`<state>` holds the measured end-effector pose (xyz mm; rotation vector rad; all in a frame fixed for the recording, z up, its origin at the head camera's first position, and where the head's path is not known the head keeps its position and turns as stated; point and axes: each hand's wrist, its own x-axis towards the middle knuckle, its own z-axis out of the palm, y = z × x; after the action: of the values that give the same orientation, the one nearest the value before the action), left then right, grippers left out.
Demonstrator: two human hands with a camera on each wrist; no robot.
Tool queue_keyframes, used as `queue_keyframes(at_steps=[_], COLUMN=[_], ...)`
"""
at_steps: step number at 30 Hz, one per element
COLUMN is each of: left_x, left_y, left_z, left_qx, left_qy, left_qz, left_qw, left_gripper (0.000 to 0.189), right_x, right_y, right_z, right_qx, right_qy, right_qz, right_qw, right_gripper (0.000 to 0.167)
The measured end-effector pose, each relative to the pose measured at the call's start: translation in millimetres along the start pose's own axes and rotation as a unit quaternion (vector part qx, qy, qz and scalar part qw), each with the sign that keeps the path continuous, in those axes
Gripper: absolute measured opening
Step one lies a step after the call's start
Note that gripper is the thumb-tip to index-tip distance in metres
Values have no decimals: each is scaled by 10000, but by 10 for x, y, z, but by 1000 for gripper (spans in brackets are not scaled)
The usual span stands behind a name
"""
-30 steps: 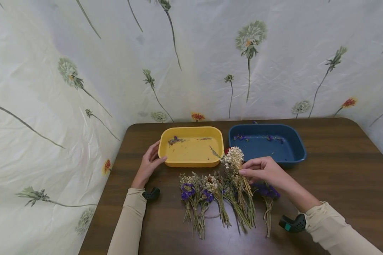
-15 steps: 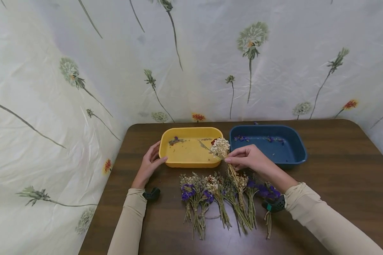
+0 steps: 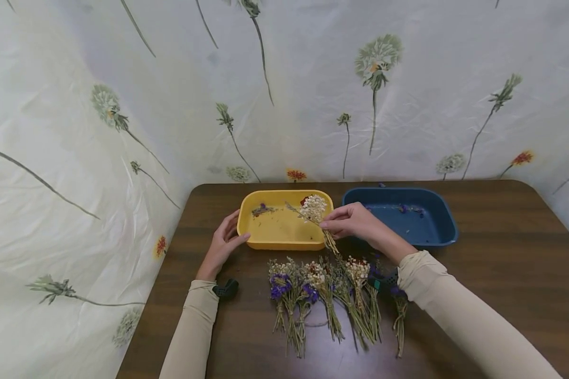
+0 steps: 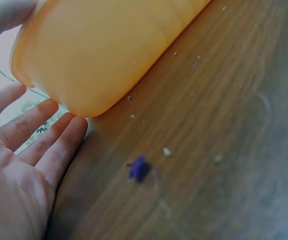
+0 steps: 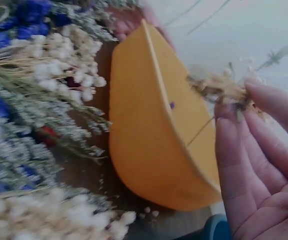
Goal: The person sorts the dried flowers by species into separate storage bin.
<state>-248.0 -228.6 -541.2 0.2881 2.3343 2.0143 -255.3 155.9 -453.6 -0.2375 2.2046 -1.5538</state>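
I have my right hand pinching a white-flowered dried bunch over the yellow tray, while my left hand, fingers nearly straight, touches its left end.

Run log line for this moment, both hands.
right hand: pinches dried flower bunch over yellow tray | left hand: touches yellow tray | blue tray: purple bits inside

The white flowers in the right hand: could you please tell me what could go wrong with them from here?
Small pieces may fall off the white flowers; loose scraps already lie in the yellow tray. The right hand pinches them by their thin stems, so they could slip. In the head view, the stems seem to cross the tray's near edge and might catch there.
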Motion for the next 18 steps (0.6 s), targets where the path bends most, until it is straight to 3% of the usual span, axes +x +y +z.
queue_keyframes(at_steps=[18], left_x=[8], left_y=[-41], left_z=[-28], left_qx=[16], left_qy=[-25], left_qz=[-4], left_qw=[10000], left_gripper=[70], right_x=[534], right_y=[-215], right_z=[229], right_qx=[-85], right_qy=[-134], right_qz=[158], right_qw=[9997], right_gripper=[34])
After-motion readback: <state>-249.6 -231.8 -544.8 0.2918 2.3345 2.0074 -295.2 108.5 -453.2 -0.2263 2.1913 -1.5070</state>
